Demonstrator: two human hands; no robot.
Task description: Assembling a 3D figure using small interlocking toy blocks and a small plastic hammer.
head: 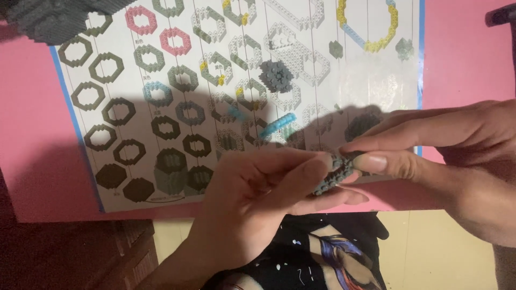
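Both hands meet low in the view, closest to the lens: the left hand [258, 188] comes up from below and the right hand [430, 145] reaches in from the right, and between them sits a small grey studded piece built of tiny plastic bricks [336, 171]. The left grip pinches it from the near side, thumb and fingers closed on its lower left end; the right grip is pressed onto its upper right end, forefinger over the top and thumb alongside. It is held up off the pink table [467, 59], just over the lower right corner of the printed white instruction sheet with rows of hexagon ring diagrams [161, 96]. As a judgement, the build looks early to middling: what the hands hold is only a short curved strip, studs showing (most of it is hidden by fingers, so its full shape cannot be told), well short of the closed rings and stacked block drawn on the sheet. Its long axis runs on a diagonal, lower left to upper right, studded face turned up towards the camera. Lying loose on the sheet are a dark grey round cluster of bricks [276, 75] and a light blue short bar of bricks [279, 123], neither touched. A larger dark grey brick mass [54, 19] sits at the upper left corner, blurred.
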